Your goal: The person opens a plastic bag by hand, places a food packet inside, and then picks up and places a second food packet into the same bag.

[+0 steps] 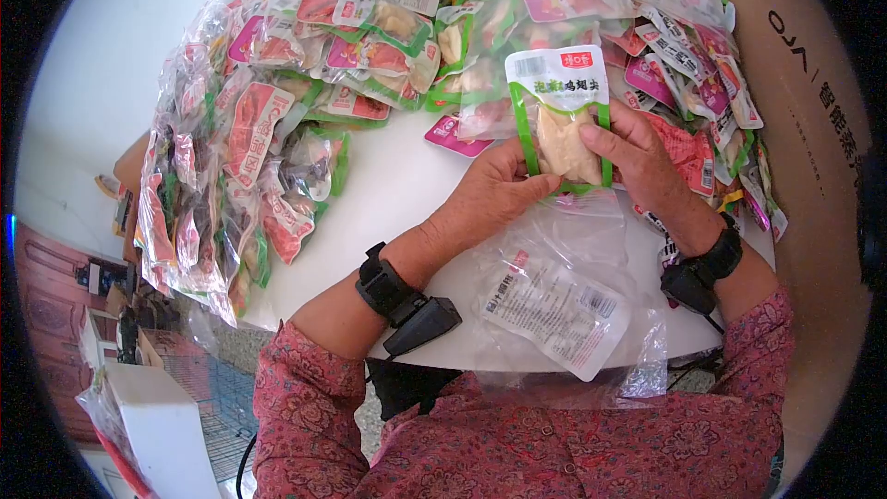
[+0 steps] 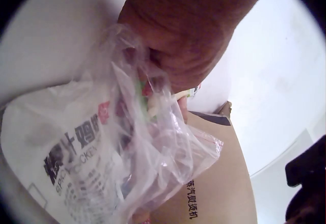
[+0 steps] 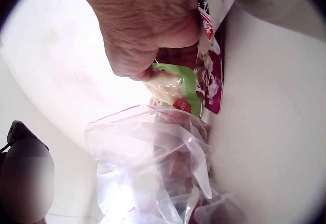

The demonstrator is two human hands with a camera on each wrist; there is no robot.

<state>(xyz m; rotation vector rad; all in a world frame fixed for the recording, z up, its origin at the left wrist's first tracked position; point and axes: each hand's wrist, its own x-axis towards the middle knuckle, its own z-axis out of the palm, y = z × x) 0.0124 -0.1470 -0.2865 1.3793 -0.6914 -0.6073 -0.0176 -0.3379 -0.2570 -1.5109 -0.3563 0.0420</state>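
Cannot make out most fingers of the right grip [image 1: 639,155], hidden behind the small green-edged, white-topped plastic packet of pale food [image 1: 567,140]; nor, in the left wrist view, see clearly past the crumpled clear plastic bag [image 2: 163,152]. Clamped in both: left grip [image 1: 492,192] at its lower left corner, right at its right edge. Held above the white table [image 1: 383,162], back from the near edge.

Homelike room, pink panelling [image 1: 54,314], wire cage [image 1: 222,399], white table [image 1: 393,180]
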